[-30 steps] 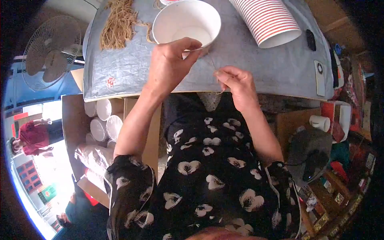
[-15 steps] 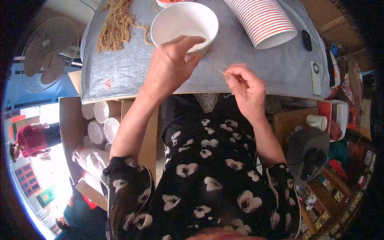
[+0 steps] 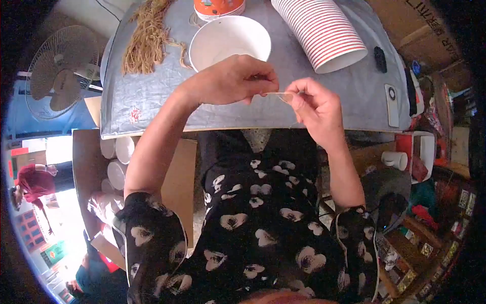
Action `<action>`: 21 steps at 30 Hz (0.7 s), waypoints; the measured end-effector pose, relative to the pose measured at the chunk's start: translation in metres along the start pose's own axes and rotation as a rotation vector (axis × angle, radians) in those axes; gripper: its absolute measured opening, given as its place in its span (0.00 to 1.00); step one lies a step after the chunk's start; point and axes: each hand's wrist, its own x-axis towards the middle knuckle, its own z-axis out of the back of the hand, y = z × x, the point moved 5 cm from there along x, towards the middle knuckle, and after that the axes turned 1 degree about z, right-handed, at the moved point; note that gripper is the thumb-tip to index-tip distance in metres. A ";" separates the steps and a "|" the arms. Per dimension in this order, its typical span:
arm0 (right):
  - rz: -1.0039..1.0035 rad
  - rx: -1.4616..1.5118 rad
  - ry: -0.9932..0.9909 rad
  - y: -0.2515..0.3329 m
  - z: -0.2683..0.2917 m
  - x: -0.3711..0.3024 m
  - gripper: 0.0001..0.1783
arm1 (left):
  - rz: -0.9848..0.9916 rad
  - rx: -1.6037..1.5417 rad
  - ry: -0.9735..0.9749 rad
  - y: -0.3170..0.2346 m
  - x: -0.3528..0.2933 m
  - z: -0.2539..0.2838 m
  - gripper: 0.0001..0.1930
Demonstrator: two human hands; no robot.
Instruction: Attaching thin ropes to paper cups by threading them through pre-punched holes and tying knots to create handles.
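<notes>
A thin tan string (image 3: 278, 93) runs between my two hands above the near part of the table. My left hand (image 3: 230, 80) is closed with its fingertips pinched on one end of it, and the fingers partly hide that end. My right hand (image 3: 320, 109) pinches the string's other side between thumb and fingers. Just beyond my left hand stands a white paper bucket (image 3: 230, 40), mouth up, its near wall covered by the hand. A loose bundle of similar tan strings (image 3: 146, 43) lies at the far left of the table.
On its side at the back right rests a long stack of red-rimmed white buckets (image 3: 324, 35). An orange patterned bucket (image 3: 218, 9) stands behind the white one. A black object (image 3: 379, 60) sits near the right edge. Left below, a carton (image 3: 177, 172) stands by several white buckets.
My left hand has moved right and nearer to my right hand, and its fingertips now meet the string. The whole view has shifted slightly, showing more of the orange bucket.
</notes>
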 end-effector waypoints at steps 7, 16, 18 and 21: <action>0.060 0.046 0.058 0.006 0.005 0.017 0.05 | -0.050 -0.139 -0.161 -0.005 0.003 0.006 0.11; 0.197 -0.099 -0.008 0.032 0.009 0.027 0.05 | 0.043 -0.236 -0.168 -0.018 -0.003 0.010 0.15; 0.271 -0.158 -0.032 0.037 0.010 0.029 0.05 | 0.032 -0.272 -0.152 -0.021 -0.004 0.011 0.15; 0.244 -0.152 0.035 0.040 0.011 0.032 0.06 | 0.055 -0.179 -0.117 -0.011 -0.005 0.014 0.16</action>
